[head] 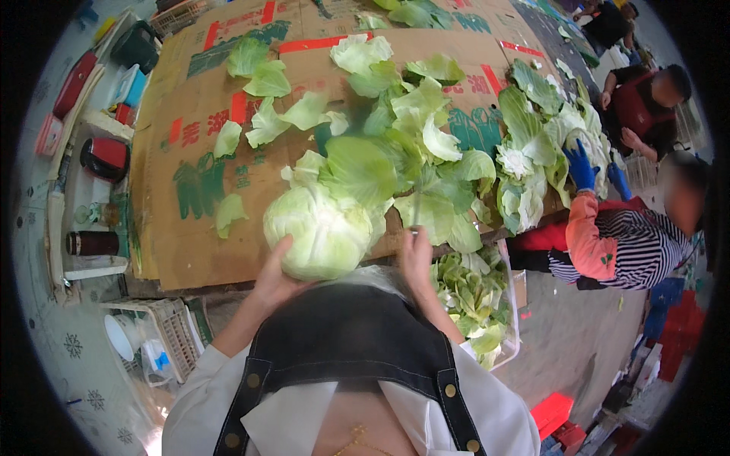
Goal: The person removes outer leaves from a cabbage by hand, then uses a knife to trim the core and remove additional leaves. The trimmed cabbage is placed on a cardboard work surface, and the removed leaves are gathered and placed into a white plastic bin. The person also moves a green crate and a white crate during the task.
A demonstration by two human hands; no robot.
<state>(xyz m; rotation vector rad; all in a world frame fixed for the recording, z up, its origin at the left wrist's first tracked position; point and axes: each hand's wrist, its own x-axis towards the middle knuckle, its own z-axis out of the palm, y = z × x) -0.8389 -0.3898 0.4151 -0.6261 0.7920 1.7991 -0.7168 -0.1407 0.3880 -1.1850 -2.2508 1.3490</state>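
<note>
A pale green cabbage head (319, 231) rests at the near edge of the cardboard-covered table (188, 251). My left hand (279, 279) cups its lower left side, thumb on the front and fingers partly hidden under it. To the right of the cabbage, my right hand (417, 256) is closed around the handle of a knife (417, 211), whose blurred blade points away from me. Loose outer cabbage leaves (359, 168) lie just beyond the head and under the blade. Smaller torn leaves (267, 122) are scattered over the cardboard.
A crate of leaves (476, 290) stands below the table edge at right. A co-worker with blue gloves (583, 165) handles leafy cabbage (527, 154) on the right; other people are beyond. Shelves with containers (105, 159) line the left, above a plastic basket (171, 336).
</note>
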